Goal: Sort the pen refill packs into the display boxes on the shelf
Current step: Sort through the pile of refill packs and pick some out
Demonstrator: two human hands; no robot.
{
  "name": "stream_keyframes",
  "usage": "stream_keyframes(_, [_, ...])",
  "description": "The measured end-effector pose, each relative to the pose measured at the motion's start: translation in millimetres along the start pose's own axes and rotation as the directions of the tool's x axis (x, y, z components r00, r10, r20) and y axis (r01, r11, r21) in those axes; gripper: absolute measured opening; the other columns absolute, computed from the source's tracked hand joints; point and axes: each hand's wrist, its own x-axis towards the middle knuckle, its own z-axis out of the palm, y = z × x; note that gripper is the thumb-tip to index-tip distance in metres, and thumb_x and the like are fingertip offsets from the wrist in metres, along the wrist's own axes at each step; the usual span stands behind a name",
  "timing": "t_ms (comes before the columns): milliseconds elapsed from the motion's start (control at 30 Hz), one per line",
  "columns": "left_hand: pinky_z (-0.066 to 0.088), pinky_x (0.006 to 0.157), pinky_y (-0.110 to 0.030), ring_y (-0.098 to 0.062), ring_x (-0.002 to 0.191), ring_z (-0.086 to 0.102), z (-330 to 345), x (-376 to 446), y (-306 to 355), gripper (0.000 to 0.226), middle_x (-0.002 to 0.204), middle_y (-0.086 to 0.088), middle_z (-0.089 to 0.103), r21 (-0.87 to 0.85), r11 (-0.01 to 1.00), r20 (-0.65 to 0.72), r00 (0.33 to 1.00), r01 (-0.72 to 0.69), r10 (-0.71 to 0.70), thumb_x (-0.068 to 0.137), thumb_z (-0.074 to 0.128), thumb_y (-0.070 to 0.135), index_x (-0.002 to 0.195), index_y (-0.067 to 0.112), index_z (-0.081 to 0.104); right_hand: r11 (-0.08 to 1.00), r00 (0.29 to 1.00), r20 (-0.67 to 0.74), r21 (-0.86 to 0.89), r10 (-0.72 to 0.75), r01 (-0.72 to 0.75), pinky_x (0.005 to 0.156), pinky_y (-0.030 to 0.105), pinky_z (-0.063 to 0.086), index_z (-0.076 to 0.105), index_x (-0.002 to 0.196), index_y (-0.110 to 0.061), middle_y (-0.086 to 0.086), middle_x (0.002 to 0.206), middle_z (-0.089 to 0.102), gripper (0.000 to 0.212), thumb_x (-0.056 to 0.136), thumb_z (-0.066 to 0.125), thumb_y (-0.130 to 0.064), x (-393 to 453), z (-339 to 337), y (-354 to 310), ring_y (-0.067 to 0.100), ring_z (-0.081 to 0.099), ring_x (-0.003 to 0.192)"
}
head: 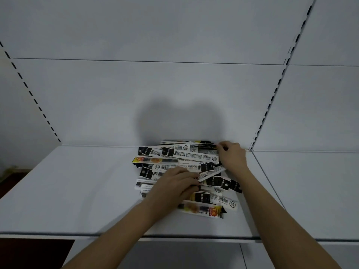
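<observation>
At the bottom of the frame runs the thin front lip of a smooth, matte pale-grey metal shelf [68,191], with two bare forearms reaching over it from the lower edge. Just past the lip, lower centre, lies a flat glossy pack [202,209] with yellow and red print, the nearest piece of a loose heap of pen refill packs [186,167]. These are long, narrow strips of shiny plastic and card, white with barcodes and black header tabs, crossing one another at many angles in the middle of the frame.

The left hand [174,186] lies palm down on the centre of the heap, fingers bent over several strips and pressing on them; whether it actually grips one cannot be told. Farther back, right of centre, the right hand [232,155] rests at the far right end of the heap, its fingertips curled and pinching the end of a strip near the back edge.

Behind the heap a soft dark shadow falls on the flat grey back panel [155,84]. Slotted metal uprights [272,105] slant up both sides.
</observation>
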Motion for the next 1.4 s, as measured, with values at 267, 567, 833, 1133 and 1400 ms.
stream_keyframes(267, [0.055,0.078,-0.029,-0.016,0.090,0.067,-39,-3,-26,0.038,0.099,0.000,0.074,-0.046,0.999,-0.277,0.961,-0.029,0.015,0.088,0.054,0.000,0.120,0.019,0.063,0.995,0.980,-0.188,0.059,-0.070,0.082,0.090,0.042,0.041,0.067,0.103,-0.029,0.004,0.118,0.062,0.035,0.094,0.036,-0.042,-13,-28,-2,0.028,0.051,0.113])
stream_keyframes(567, [0.001,0.121,-0.047,-0.020,0.151,0.001,-42,-40,-2,0.071,0.163,0.009,0.011,0.071,0.991,0.198,0.972,0.113,-0.125,0.092,0.040,0.068,0.153,0.043,0.015,0.999,0.999,-0.017,0.005,-0.043,0.043,0.110,0.046,0.034,0.053,0.137,-0.014,0.015,0.139,0.053,0.054,0.099,0.035,-0.048,-22,-8,-5,0.034,0.044,0.130])
stream_keyframes(833, [-0.012,0.115,-0.062,-0.020,0.146,-0.028,-4,-5,5,0.083,0.162,0.011,-0.018,0.211,0.920,0.334,0.861,0.329,-0.384,0.081,0.027,0.086,0.149,0.053,-0.008,0.968,0.968,0.196,0.223,-0.156,0.111,0.093,0.029,0.037,0.059,0.132,-0.020,0.000,0.130,0.060,0.043,0.107,0.030,-0.039,-38,-13,-22,0.016,0.053,0.117])
stream_keyframes(1133, [0.003,0.121,-0.053,-0.033,0.150,-0.005,-22,-9,-33,0.108,0.164,-0.012,-0.004,-0.026,0.492,0.025,0.493,0.870,-0.870,0.067,0.017,0.089,0.156,0.029,0.004,0.930,0.995,0.000,0.354,0.104,-0.098,0.103,0.033,0.038,0.043,0.142,-0.021,-0.007,0.132,0.050,0.044,0.103,0.040,-0.042,-99,-15,-1,0.014,0.049,0.118])
stream_keyframes(1400, [0.010,0.119,-0.048,-0.027,0.149,0.006,-2,31,-16,0.090,0.163,-0.009,0.011,-0.272,0.527,-0.049,0.535,0.805,-0.843,0.086,0.043,0.073,0.155,0.021,0.016,0.913,0.996,0.090,0.406,0.016,-0.051,0.109,0.042,0.041,0.043,0.142,-0.020,0.000,0.142,0.051,0.064,0.093,0.043,-0.062,-78,-4,-32,0.020,0.051,0.127])
